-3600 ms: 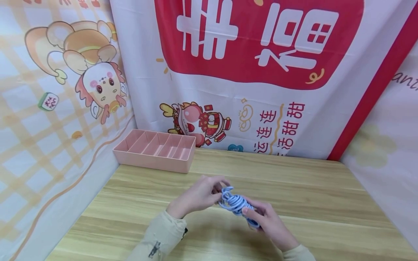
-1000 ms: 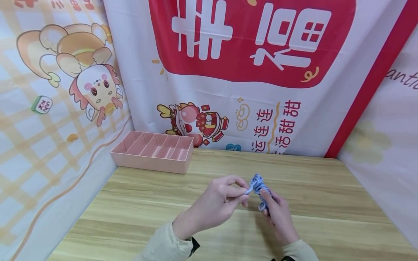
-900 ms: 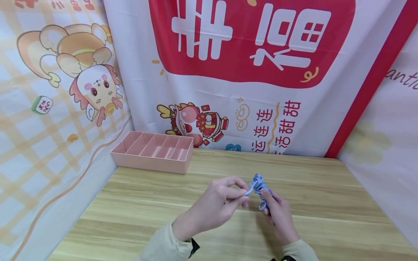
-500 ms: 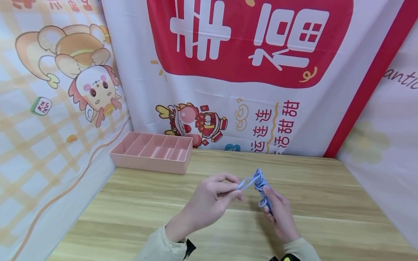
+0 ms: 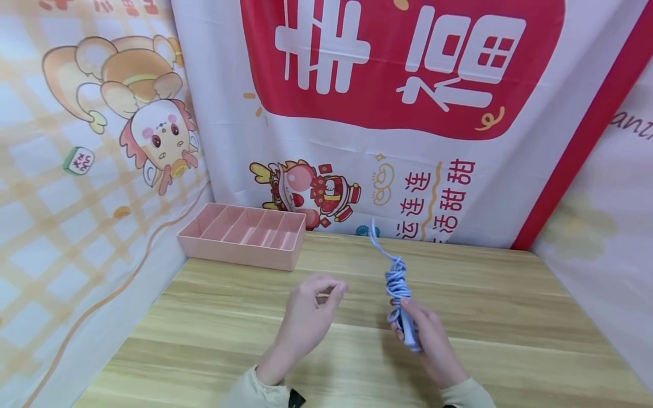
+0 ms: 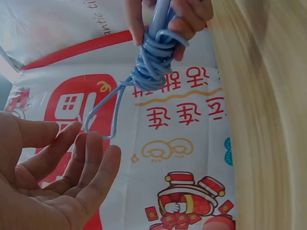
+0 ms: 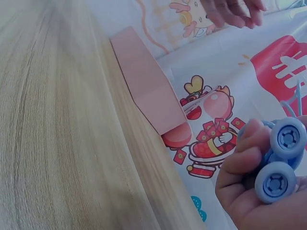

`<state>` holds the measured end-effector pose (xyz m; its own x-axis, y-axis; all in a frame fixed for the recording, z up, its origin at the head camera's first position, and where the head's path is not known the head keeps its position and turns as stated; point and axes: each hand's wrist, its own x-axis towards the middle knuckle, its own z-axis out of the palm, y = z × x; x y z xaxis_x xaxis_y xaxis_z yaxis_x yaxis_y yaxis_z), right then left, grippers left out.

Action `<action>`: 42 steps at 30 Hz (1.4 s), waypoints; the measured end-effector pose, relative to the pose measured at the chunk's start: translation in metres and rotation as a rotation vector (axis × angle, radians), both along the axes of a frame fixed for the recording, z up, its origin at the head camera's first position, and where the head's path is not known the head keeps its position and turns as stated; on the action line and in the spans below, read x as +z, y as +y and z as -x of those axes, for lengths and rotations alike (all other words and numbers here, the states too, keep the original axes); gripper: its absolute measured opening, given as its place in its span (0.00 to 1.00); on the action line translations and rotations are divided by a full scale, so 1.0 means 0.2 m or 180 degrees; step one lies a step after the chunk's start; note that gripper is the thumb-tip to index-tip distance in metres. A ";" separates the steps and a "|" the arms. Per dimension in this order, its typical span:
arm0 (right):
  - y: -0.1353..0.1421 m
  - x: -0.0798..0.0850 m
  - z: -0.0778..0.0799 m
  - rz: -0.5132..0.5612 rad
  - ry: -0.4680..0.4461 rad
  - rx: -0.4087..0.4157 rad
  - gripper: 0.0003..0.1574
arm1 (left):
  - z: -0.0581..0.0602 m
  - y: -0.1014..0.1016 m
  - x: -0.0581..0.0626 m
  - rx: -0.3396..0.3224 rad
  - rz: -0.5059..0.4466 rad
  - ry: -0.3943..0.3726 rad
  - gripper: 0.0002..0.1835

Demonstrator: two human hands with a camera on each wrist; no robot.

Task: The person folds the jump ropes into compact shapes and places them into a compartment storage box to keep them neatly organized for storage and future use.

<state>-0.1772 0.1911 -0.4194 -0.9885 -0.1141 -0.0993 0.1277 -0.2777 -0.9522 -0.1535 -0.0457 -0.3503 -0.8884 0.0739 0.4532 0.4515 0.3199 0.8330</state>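
A light blue jump rope (image 5: 397,283), its cord wound in tight coils around its handles, is gripped by my right hand (image 5: 431,343) above the table. Two round handle ends (image 7: 288,138) poke out of that hand in the right wrist view. From the top of the coils, a loose loop of cord (image 5: 374,238) sticks up and away. My left hand (image 5: 305,317) hovers to the left of the rope, thumb and fingers loosely bent with nothing between them. In the left wrist view the loop overlaps the left fingertips (image 6: 112,152), while the head view has them apart.
A pink tray (image 5: 240,252) with several compartments stands at the back left of the wooden table (image 5: 484,294). Behind it hangs a white and red printed cloth (image 5: 326,133). Another printed cloth (image 5: 102,226) lines the left side.
The left hand drew out a loop of cord, let it go and moved left. The loop now stands up from the coils. The right hand keeps holding the jump rope, now more upright.
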 end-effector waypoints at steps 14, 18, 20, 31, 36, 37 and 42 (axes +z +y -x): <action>0.00 0.01 -0.01 -0.0100 0.0013 -0.0082 0.33 | -0.05 0.02 -0.11 -0.0040 0.0069 -0.0368 0.05; 0.00 0.02 -0.01 -0.0005 0.0035 -0.0131 0.31 | -0.04 0.02 -0.11 -0.0004 0.0042 -0.0455 0.05; 0.00 0.02 -0.02 0.0074 0.0056 -0.0152 0.30 | -0.04 0.02 -0.11 0.0005 0.0045 -0.0474 0.05; -0.02 0.02 -0.02 -0.0076 0.0142 -0.0380 0.25 | -0.04 0.02 -0.15 -0.0061 0.0091 -0.0436 0.05; -0.03 0.03 -0.03 -0.0248 0.0266 -0.0346 0.24 | -0.03 0.02 -0.16 -0.0072 0.0151 -0.0465 0.05; -0.03 0.03 -0.03 -0.0258 0.0283 -0.0341 0.24 | -0.03 0.02 -0.17 -0.0068 0.0154 -0.0477 0.05; -0.03 0.03 -0.03 -0.0214 0.0278 -0.0351 0.22 | -0.02 0.03 -0.19 -0.0114 0.0107 -0.0559 0.06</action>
